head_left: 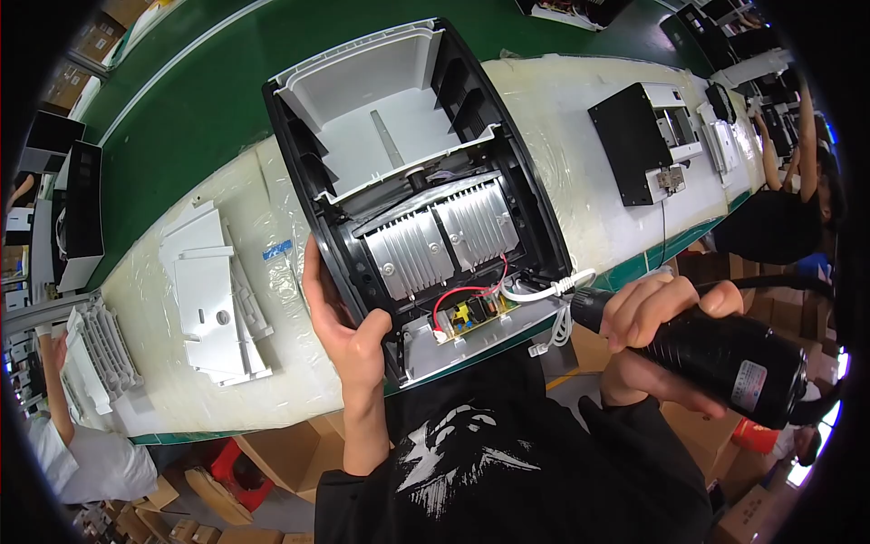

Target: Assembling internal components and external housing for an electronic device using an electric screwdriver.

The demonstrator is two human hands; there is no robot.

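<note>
A black appliance housing [532,186] with a white inner bin lies opened on the bench in front of me. Finned silver heat sinks [408,252] sit in its middle, and a small circuit board [467,316] with red wires lies at its near end. My left hand [349,335] grips the near left side of the housing, thumb over the rim. In my right hand [666,317] is a black electric screwdriver [716,358], its nose beside the near right corner. A white cable [553,290] with a plug hangs from that corner, close to the tool's nose.
Flat white panels [217,308] are stacked left of the housing, with ribbed white parts [100,354] farther left. Another black and white unit [643,140] stands to the right. Co-workers are at both ends of the bench [163,399]. Cardboard boxes [290,453] stand below its near edge.
</note>
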